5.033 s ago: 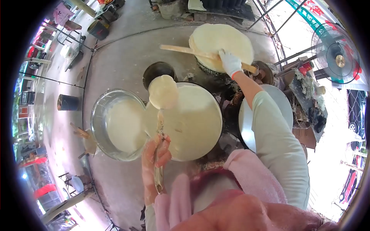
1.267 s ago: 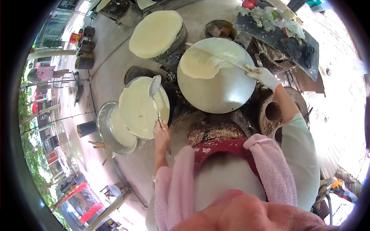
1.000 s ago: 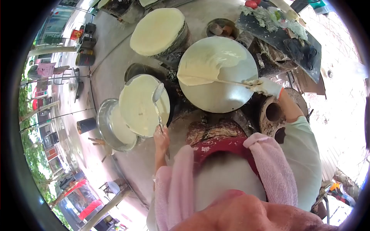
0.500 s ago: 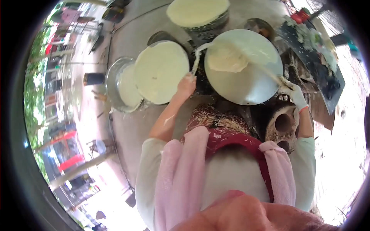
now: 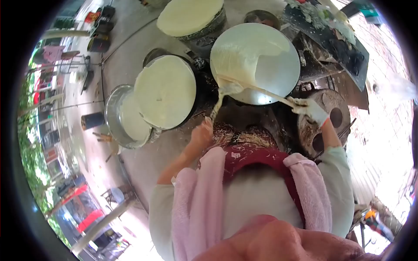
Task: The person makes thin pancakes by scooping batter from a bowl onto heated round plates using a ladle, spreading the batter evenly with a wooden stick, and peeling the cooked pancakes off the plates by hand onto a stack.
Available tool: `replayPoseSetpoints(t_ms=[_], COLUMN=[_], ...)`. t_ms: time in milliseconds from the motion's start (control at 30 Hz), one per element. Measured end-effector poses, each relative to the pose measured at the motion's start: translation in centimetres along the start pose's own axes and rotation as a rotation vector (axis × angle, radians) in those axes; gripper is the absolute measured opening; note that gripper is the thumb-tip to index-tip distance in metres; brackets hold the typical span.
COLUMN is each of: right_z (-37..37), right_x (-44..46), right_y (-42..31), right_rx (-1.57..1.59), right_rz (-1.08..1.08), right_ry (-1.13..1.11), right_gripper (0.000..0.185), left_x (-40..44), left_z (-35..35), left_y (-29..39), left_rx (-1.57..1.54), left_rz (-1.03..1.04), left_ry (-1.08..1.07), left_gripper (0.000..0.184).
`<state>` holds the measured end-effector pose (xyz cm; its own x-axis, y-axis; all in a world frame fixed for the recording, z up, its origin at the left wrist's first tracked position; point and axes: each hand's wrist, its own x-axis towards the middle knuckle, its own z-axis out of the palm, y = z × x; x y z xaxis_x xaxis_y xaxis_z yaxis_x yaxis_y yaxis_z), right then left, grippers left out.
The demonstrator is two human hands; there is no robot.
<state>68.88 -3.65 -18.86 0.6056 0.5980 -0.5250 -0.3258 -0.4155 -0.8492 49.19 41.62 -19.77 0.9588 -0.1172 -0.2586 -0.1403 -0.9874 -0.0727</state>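
Observation:
My bare left hand (image 5: pixel 202 133) is closed around the batter-caked handle of a ladle (image 5: pixel 230 89). The ladle's bowl is at the near left edge of a large round griddle (image 5: pixel 280 71). My right hand (image 5: pixel 311 112), in a white glove, grips a long thin spreading stick (image 5: pixel 266 93). That stick slants across the near side of the griddle, its far end beside the ladle; whether they touch I cannot tell. A pale layer of batter (image 5: pixel 235 54) covers the griddle's left and far parts, while the near right part shows bare metal.
Left of the griddle is a round, pale-covered pan (image 5: pixel 166 93), overlapping a metal basin (image 5: pixel 112 108) of pale batter. Another pale round top (image 5: pixel 189 15) stands at the back. A clay stove (image 5: pixel 307 128) with holes is beside my right arm. A dark board (image 5: pixel 348 61) with scraps lies far right.
Batter now spreads over much more of the griddle. The stick has swung to the near edge, and the ladle has come from the griddle's far left toward me. The whole view has shifted.

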Motion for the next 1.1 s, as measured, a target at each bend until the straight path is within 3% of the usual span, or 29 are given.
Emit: replayPoseSetpoints(t_ms=[33, 100, 133, 167, 200, 233, 267, 300, 333, 367, 400, 433, 467, 567, 700, 767, 800, 833, 900, 933, 1100], right_z=[2.7, 8.4, 11.2, 14.2, 16.0, 18.7, 21.4, 23.7, 26.2, 28.2, 30.5, 31.7, 32.9, 33.6, 31.7, 30.5, 30.5, 31.2, 32.7, 33.0, 25.2], right_x=[-2.0, -4.6, -4.1, -3.3, -1.6, 0.3, 2.9, 6.1, 8.5, 11.1, 13.7, 16.0, 17.5, 18.4, 13.5, 11.2, 11.8, 10.6, 12.0, 10.7, 5.6], right_y=[-0.4, -0.7, -0.8, -0.8, -0.9, -3.2, -4.4, -4.8, -7.1, -8.3, -8.6, -7.7, -6.9, -4.0, -1.0, -3.2, -1.8, -5.1, -2.6, -2.0, -0.3], right_rx=[0.123, 0.625, 0.804, 0.985, 1.009, 0.959, 0.945, 0.945, 0.937, 0.963, 0.873, 0.768, 0.572, 0.136, 0.025, 0.442, 0.52, 0.554, 0.086, -0.248, -0.321], right_rz=[-0.025, 0.153, 0.195, 0.232, 0.242, 0.183, 0.17, 0.08, 0.1, 0.133, 0.126, 0.156, 0.166, 0.277, 0.321, 0.366, 0.221, 0.327, 0.12, 0.12, 0.395], right_ry=[0.117, 0.174, 0.181, 0.186, 0.141, 0.244, 0.349, 0.337, 0.433, 0.393, 0.489, 0.479, 0.629, 0.963, 1.18, 1.083, 1.142, 1.056, 1.029, 0.922, 1.025], right_gripper=[0.055, 0.047, 0.04, 0.033, 0.024, 0.021, 0.022, 0.025, 0.029, 0.033, 0.03, 0.036, 0.04, 0.049, 0.047, 0.046, 0.044, 0.044, 0.036, 0.039, 0.043], left_x=[0.1, 0.1, 0.8, 1.3, 1.9, 2.0, 1.7, 1.5, 1.5, 1.5, 1.4, 1.0, 0.6, -1.6, -3.5, -3.9, -4.2, -4.4, -4.0, -4.0, -3.7], left_z=[0.6, 1.7, 0.9, -0.7, -2.8, -4.4, -5.2, -5.5, -5.6, -5.4, -4.4, -3.9, -3.6, -7.2, -4.2, -3.9, -4.2, -4.3, -2.3, -2.0, -4.4], left_y=[-0.2, -1.1, -1.8, -2.8, -4.2, -5.5, -6.6, -7.9, -9.2, -10.6, -12.3, -13.0, -13.7, -14.6, -15.5, -15.3, -15.0, -14.7, -14.2, -13.6, -9.5], left_rx=[-0.069, -0.208, -0.123, -0.202, -0.283, -0.367, -0.66, -0.666, -0.674, -0.683, -0.647, -0.865, -1.077, -0.996, -0.934, -1.01, -1.073, -1.133, -1.272, -1.31, -1.568], left_rz=[0.058, 0.187, 0.222, 0.269, 0.315, 0.357, 0.241, 0.26, 0.276, 0.287, 0.305, 0.22, 0.134, 0.125, 0.158, 0.104, 0.06, 0.016, -0.073, -0.104, -0.248], left_ry=[0.001, -0.01, -0.059, 0.028, 0.116, 0.199, 0.271, 0.407, 0.544, 0.683, 0.711, 0.641, 0.558, 0.432, 0.422, 0.385, 0.346, 0.304, 0.286, 0.275, 0.153], left_gripper=[0.034, 0.035, 0.034, 0.033, 0.032, 0.031, 0.027, 0.025, 0.023, 0.022, 0.021, 0.021, 0.021, 0.02, 0.02, 0.02, 0.019, 0.019, 0.019, 0.019, 0.019])
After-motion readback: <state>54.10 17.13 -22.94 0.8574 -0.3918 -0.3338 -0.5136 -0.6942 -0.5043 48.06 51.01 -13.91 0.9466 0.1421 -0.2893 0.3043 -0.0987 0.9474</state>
